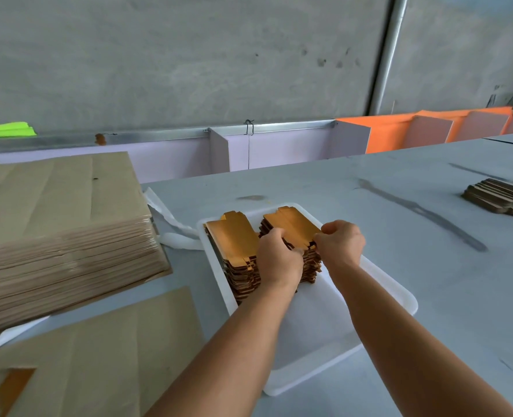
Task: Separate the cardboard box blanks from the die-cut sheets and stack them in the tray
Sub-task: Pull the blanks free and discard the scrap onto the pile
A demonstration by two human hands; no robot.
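At far left on the grey table (369, 206), a tall stack of die-cut sheets (62, 236) lay flat, brown side up, with one loose sheet (104, 356) lying nearer the viewer. To its right sat a white tray (384, 284), and two piles of gold-faced box blanks stood side by side at its far end. The left pile (231, 239) rested untouched against the tray's left wall. Over the right pile (291, 224) both hands met: the left hand (279, 257) curled its fingers over the pile's near left edge, and the right hand (342, 242) pinched the near right corner, each gripping blanks. These blanks looked thin, light and fairly stiff, but their notched tabs seemed likely to snag or bend, and the glossy gold faces probably slid over one another easily. Holding a bundle by its two long sides, thumbs on top, seemed the safest grip. Farther right, well apart, another small brown stack (501, 197) lay near the table's edge.
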